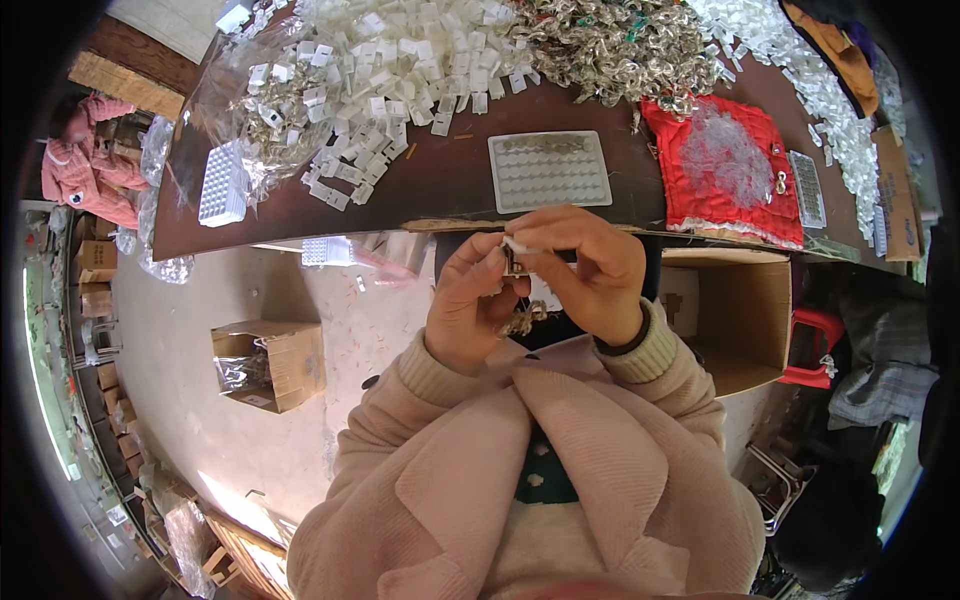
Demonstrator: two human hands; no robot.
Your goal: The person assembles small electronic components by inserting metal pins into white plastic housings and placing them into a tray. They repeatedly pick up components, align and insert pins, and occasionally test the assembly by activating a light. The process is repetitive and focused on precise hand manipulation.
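Observation:
In front of my chest, just off the table's near edge, my left hand (465,305) is closed with its thumb and fingertips pinching a small metal piece (514,264). A bit of white shows at the top of that piece, and its exact kind is too small to make out. From the other side my right hand (598,272) pinches at the same piece, thumb and forefinger together. Below the fingers of my left hand hangs a small bunch of shiny metal pieces (527,319), which that hand seems to hold too. The fingers partly hide both.
On the brown table (440,190) lie a heap of white plastic pieces (400,60), a heap of metal pieces (620,45), a dimpled tray (549,172), and a red cloth (690,215) bearing clear strands. Cardboard boxes (298,365) stand below. A person in pink (90,175) is at far left.

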